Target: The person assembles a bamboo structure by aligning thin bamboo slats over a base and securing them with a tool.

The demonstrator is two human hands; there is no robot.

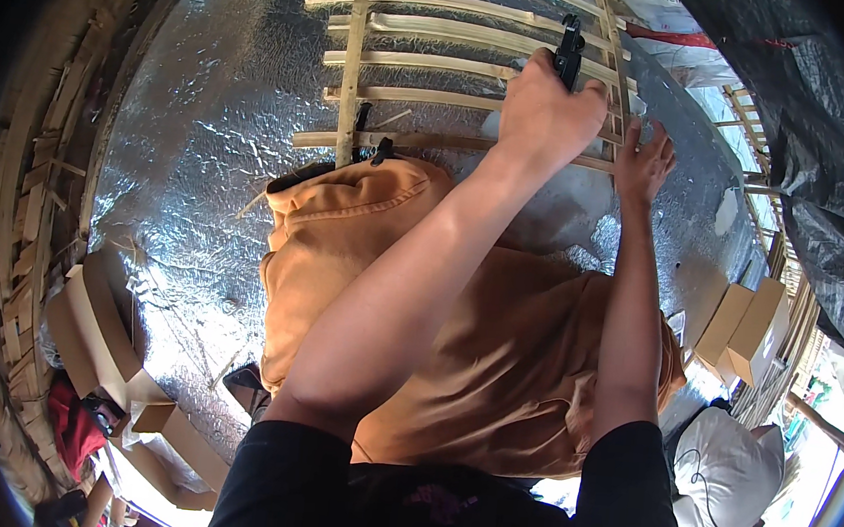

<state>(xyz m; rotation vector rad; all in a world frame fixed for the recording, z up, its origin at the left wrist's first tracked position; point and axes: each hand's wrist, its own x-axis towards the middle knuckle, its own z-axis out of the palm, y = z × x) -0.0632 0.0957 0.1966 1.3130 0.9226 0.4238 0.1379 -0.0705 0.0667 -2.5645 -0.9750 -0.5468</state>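
A ladder-like frame of pale wooden or bamboo slats (439, 64) lies in front of me, several crosspieces running between two long rails. My left hand (551, 109) is closed around a black hand tool (568, 50), whose far end sticks out beyond my fingers over the slats near the right rail. The tool's exact kind is hard to make out, as my hand covers its lower part. Beside the near end of the right rail is my right hand (644, 162), fingers apart and pointing away from me. It seems to hold nothing; whether it touches the rail I cannot tell.
Silvery foil sheeting (202, 144) covers the floor. My legs in brown trousers (513, 372) are folded close to the frame. An open cardboard box (96, 320) lies at left, another box (742, 332) at right. A black plastic sheet (832, 169) hangs at far right.
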